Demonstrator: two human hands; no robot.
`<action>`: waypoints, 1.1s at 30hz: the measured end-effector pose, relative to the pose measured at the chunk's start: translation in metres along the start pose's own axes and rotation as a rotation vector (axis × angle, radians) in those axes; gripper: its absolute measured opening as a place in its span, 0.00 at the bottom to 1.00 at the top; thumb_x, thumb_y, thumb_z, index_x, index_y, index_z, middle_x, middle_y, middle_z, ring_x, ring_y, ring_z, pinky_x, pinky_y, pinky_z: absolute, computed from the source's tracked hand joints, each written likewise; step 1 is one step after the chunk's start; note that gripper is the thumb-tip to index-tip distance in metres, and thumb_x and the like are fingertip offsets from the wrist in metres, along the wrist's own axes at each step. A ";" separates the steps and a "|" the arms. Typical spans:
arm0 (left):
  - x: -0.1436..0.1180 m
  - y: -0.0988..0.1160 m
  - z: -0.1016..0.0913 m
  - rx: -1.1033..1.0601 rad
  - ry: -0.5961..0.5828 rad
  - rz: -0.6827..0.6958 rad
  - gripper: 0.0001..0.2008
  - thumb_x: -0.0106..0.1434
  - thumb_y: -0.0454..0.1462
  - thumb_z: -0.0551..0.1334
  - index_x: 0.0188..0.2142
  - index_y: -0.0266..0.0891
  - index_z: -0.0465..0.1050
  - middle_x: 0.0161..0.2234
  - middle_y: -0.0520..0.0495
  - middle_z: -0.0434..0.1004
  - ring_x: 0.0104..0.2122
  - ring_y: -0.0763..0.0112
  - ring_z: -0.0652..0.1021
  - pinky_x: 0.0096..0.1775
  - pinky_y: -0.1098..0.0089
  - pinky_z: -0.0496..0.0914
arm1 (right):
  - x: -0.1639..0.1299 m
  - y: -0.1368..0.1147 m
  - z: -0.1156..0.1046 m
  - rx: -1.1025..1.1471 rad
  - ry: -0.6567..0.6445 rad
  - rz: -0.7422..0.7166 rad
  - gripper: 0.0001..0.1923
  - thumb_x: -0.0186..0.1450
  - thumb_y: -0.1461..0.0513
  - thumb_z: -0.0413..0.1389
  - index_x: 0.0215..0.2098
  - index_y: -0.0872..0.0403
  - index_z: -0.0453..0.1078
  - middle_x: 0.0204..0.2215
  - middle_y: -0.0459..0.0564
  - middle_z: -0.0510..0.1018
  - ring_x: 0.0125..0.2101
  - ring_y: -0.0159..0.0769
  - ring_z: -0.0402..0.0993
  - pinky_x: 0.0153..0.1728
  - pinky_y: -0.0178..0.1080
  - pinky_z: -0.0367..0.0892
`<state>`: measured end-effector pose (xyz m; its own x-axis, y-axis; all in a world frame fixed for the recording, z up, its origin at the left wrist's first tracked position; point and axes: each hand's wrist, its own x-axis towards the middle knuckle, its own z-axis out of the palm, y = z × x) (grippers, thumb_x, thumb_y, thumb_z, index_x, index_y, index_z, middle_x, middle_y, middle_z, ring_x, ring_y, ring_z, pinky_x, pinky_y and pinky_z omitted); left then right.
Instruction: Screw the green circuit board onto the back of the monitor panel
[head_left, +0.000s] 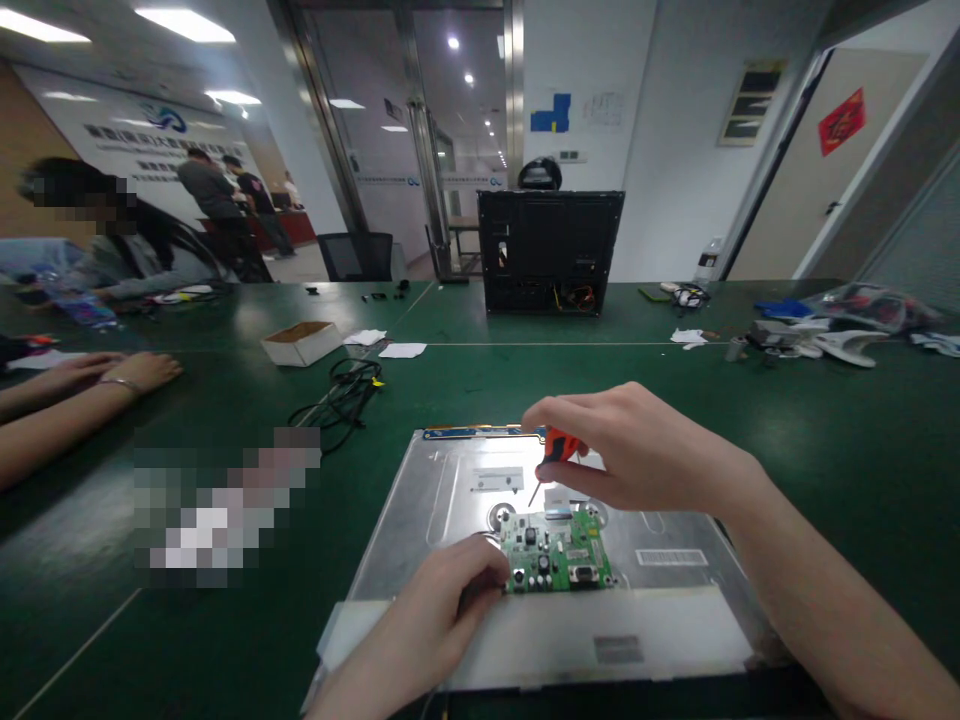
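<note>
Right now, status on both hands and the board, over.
Right hand grips orange screwdriver, tip over green circuit board. Left hand steadies board's left edge on metal panel. Nothing blocking the board.

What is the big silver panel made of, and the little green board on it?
The silver panel looks like bare sheet metal: dull grey shine, pressed ridges and stickers. The green circuit board seems a stiff, glossy laminate, studded with small dark parts and metal connectors. The screwdriver handle looks like orange plastic.

One green circuit board (559, 555), one metal panel (450, 500), one orange screwdriver (555, 452), one black computer case (550, 250), one cardboard box (301, 342), one cable bundle (341, 392), two paper slips (403, 350)
</note>
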<state>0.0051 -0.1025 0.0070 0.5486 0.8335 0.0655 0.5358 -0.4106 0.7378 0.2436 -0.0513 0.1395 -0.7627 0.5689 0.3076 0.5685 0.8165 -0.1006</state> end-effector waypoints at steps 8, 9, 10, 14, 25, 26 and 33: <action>-0.002 -0.010 0.007 -0.006 0.023 0.026 0.08 0.62 0.29 0.55 0.36 0.41 0.70 0.34 0.50 0.75 0.34 0.67 0.74 0.37 0.69 0.66 | 0.003 0.000 0.004 -0.017 -0.027 0.006 0.14 0.66 0.60 0.55 0.50 0.53 0.64 0.40 0.47 0.79 0.31 0.32 0.74 0.28 0.34 0.58; -0.002 -0.010 0.008 0.004 0.031 0.028 0.08 0.62 0.29 0.55 0.36 0.41 0.70 0.34 0.49 0.75 0.35 0.67 0.74 0.37 0.69 0.66 | 0.004 0.000 0.005 -0.016 -0.030 0.005 0.14 0.66 0.60 0.55 0.50 0.52 0.64 0.40 0.47 0.79 0.31 0.32 0.74 0.28 0.34 0.58; -0.003 -0.011 0.009 0.015 0.043 0.031 0.08 0.62 0.29 0.55 0.36 0.41 0.70 0.34 0.49 0.75 0.35 0.66 0.74 0.37 0.69 0.66 | 0.004 0.000 0.005 -0.016 -0.031 0.002 0.14 0.66 0.60 0.55 0.50 0.52 0.64 0.39 0.47 0.79 0.31 0.32 0.74 0.28 0.34 0.58; -0.003 -0.011 0.010 0.045 0.072 0.054 0.08 0.63 0.30 0.54 0.37 0.42 0.69 0.34 0.49 0.74 0.35 0.65 0.73 0.37 0.68 0.66 | 0.004 0.000 0.006 -0.014 -0.035 -0.005 0.14 0.66 0.60 0.55 0.50 0.52 0.64 0.39 0.46 0.79 0.30 0.32 0.74 0.28 0.35 0.58; -0.005 -0.003 0.004 0.131 0.084 0.049 0.07 0.61 0.30 0.56 0.37 0.42 0.69 0.37 0.46 0.72 0.38 0.62 0.73 0.40 0.66 0.68 | 0.001 -0.013 0.004 0.105 -0.073 -0.091 0.10 0.66 0.62 0.55 0.46 0.52 0.65 0.38 0.45 0.78 0.31 0.30 0.73 0.28 0.34 0.56; -0.005 -0.002 0.004 0.137 0.097 0.046 0.07 0.60 0.30 0.56 0.36 0.42 0.69 0.37 0.46 0.72 0.38 0.62 0.73 0.40 0.66 0.68 | 0.001 -0.015 0.004 0.105 -0.079 -0.105 0.09 0.66 0.62 0.55 0.46 0.52 0.65 0.37 0.45 0.78 0.31 0.30 0.73 0.28 0.34 0.55; -0.006 -0.005 0.007 0.153 0.145 0.084 0.09 0.59 0.29 0.57 0.38 0.42 0.71 0.42 0.45 0.72 0.44 0.59 0.71 0.45 0.61 0.69 | 0.007 -0.028 0.016 0.127 -0.188 -0.207 0.10 0.68 0.59 0.53 0.46 0.52 0.65 0.36 0.46 0.77 0.32 0.32 0.71 0.27 0.35 0.55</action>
<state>0.0036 -0.1076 -0.0015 0.5031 0.8341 0.2262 0.5892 -0.5225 0.6163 0.2177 -0.0690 0.1291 -0.9088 0.3873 0.1551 0.3605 0.9161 -0.1754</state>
